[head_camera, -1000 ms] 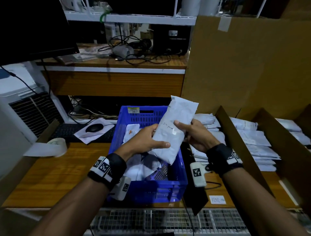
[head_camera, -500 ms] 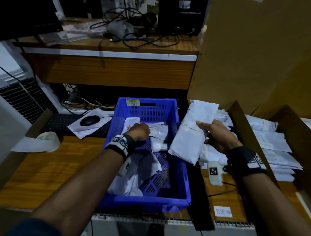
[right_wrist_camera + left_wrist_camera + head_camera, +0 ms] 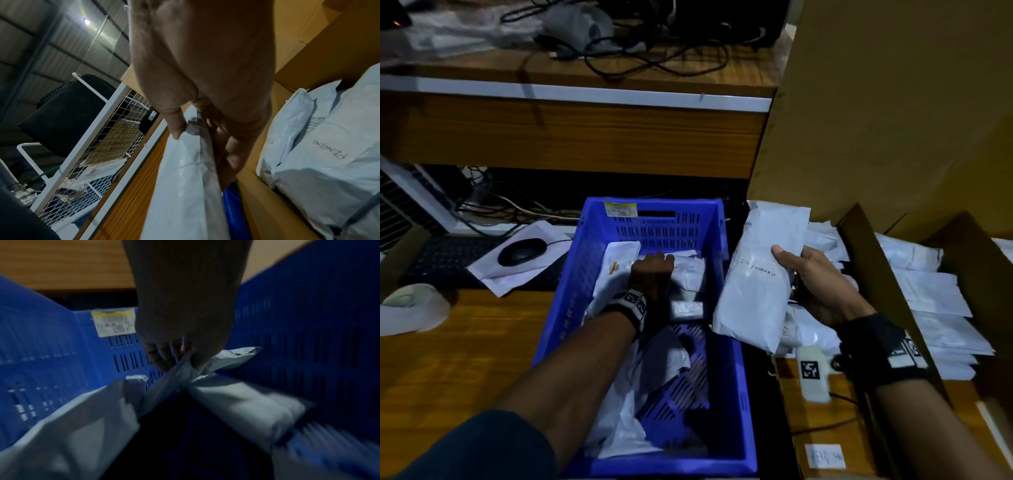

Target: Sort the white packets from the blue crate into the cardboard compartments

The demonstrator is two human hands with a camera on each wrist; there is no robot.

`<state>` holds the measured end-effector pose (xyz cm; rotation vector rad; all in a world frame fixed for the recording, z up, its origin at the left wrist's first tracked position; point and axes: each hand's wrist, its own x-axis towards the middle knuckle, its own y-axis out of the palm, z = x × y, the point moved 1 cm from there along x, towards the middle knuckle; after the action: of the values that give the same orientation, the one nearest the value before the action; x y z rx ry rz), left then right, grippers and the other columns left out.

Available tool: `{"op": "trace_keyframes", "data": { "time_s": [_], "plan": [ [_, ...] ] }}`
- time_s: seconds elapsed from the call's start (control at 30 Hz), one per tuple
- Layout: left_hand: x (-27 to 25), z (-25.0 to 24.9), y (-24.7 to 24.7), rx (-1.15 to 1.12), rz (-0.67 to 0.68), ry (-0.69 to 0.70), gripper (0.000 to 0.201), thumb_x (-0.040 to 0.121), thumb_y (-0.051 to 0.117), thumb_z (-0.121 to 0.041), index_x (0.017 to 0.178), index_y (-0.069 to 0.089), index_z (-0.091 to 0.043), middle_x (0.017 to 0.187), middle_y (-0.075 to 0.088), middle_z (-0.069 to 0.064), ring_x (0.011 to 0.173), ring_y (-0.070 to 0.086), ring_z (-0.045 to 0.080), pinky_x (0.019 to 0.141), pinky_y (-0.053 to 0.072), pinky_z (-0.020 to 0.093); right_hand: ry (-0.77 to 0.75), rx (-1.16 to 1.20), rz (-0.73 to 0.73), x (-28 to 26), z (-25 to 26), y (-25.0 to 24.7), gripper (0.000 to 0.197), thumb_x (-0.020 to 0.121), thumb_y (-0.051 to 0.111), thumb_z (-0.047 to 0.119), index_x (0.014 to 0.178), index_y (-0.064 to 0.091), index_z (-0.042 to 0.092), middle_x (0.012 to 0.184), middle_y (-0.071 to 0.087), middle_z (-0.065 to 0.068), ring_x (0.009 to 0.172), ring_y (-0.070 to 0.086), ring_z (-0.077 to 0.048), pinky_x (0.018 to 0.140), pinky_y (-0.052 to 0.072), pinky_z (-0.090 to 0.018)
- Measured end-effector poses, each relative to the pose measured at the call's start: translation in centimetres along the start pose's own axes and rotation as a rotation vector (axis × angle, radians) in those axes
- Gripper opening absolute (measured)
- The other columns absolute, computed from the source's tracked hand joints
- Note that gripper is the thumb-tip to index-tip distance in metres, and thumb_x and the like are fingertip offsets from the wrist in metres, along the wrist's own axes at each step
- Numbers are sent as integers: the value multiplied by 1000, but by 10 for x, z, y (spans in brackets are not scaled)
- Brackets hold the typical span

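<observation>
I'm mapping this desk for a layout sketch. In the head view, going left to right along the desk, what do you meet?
Tape roll → mouse → blue crate with the left hand in it → packet held by the right hand → cardboard divider → stacked packets.

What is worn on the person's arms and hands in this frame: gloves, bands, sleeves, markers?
No gloves. The left hand and the right hand are bare. Each wrist carries a black band with white square-coded marker tags; a white camera module with a black coded square hangs under the right wrist, a thin cable trailing. A dark blue sleeve covers the upper left arm.
</observation>
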<state>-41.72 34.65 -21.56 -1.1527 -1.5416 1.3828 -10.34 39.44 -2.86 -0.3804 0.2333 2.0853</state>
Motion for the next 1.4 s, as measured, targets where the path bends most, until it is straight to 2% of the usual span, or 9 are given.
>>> {"op": "trace_keyframes", "data": {
  "time_s": [0.23, 0.33, 0.43, 0.53, 0.7, 0.83, 1.03, 1.2, 1.4],
  "plan": [
    [-38, -18, -113, -420, -321, -164, 20, 105, 58, -31, 112, 62, -12, 107, 68, 14, 99, 64, 41, 67, 47, 43, -32, -4, -62, -9, 10, 5, 28, 110, 55, 33, 129, 68, 16, 115, 80, -1, 105, 73, -26, 84, 53, -41],
    [-65, -31, -159, -645, -428, -153, 15, 103, 62, -30, 96, 54, -20, 78, 58, -3, 78, 60, 28, 62, 32, 35, -39, 23, -113, -23, 17, 20, 24, 111, 52, 31, 120, 68, 15, 96, 80, 4, 94, 71, -24, 82, 54, -40],
    [-108, -57, -197, -703, -480, 22, 17, 98, 67, -33, 95, 52, -26, 71, 58, -10, 66, 57, 15, 59, 40, 37, -60, 31, -135, -43, 23, 42, 25, 113, 47, 30, 119, 67, 17, 99, 79, 3, 95, 70, -25, 83, 53, -41],
    [-151, -83, -211, -671, -454, 194, 23, 91, 70, -42, 87, 54, -27, 78, 59, -7, 75, 58, 17, 68, 51, 43, -95, 48, -92, -72, 29, 68, 27, 115, 41, 24, 112, 67, 17, 98, 80, 1, 83, 73, -19, 71, 55, -32],
    [-200, -95, -215, -889, -250, 307, 16, 94, 78, -42, 93, 69, -29, 119, 50, -9, 124, 54, 7, 109, 47, 28, -180, 123, 8, -126, 33, 89, 33, 108, 37, 1, 120, 68, 6, 88, 78, -4, 60, 71, -9, 47, 49, -19],
    [-229, -83, -220, -948, -250, 352, 17, 98, 73, -19, 109, 73, -31, 137, 44, -8, 132, 49, -1, 108, 42, 21, -206, 199, 74, -158, 27, 93, 34, 107, 42, 6, 127, 69, 6, 104, 79, -9, 79, 76, -16, 58, 56, -22],
    [-264, -74, -227, -1043, -166, 194, 71, 86, 88, -42, 141, 43, -44, 132, 62, -12, 109, 69, 10, 92, 59, 37, -219, 300, 163, -198, 17, 104, 39, 110, 47, 24, 140, 64, 8, 134, 72, -15, 121, 70, -32, 90, 62, -39],
    [-277, -63, -230, -1200, -209, 128, 34, 88, 87, -29, 114, 67, -38, 113, 78, -14, 106, 74, 8, 99, 60, 49, -175, 409, 110, -210, 6, 101, 45, 113, 38, 36, 148, 56, 14, 139, 69, -11, 129, 66, -32, 96, 58, -46],
    [-300, -59, -236, -1203, -255, 118, 25, 92, 83, -23, 114, 72, -29, 109, 78, -17, 102, 74, 3, 95, 61, 41, -192, 388, 222, -237, 6, 112, 69, 108, 30, 65, 152, 54, 17, 146, 64, -10, 136, 61, -28, 108, 55, -44]
  ]
}}
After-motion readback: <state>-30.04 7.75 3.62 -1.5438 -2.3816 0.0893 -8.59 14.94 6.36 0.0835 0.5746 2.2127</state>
